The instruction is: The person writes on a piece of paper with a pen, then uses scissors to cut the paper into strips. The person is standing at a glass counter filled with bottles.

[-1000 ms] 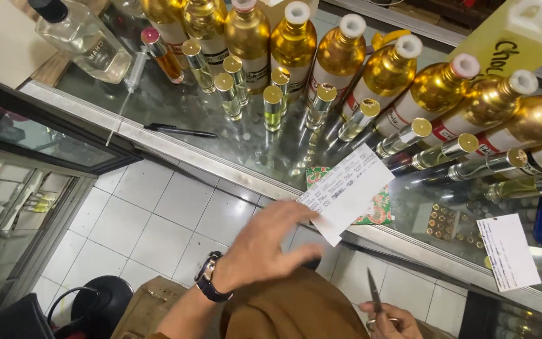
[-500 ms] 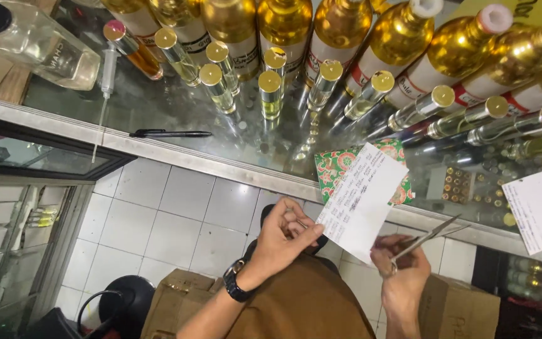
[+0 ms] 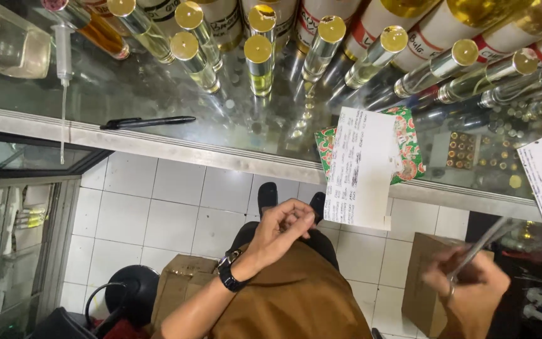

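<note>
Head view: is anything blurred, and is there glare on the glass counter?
Head view: the right hand and its scissors are smeared by motion blur; the left hand and white slip are sharp; the glass countertop carries bright reflections of the gold-capped vials; wide-angle distortion fans the vials outward.

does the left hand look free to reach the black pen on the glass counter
Probably not as things stand: the left hand pinches the white slip. The black pen lies bare on the glass counter, nothing lying across it.
</note>
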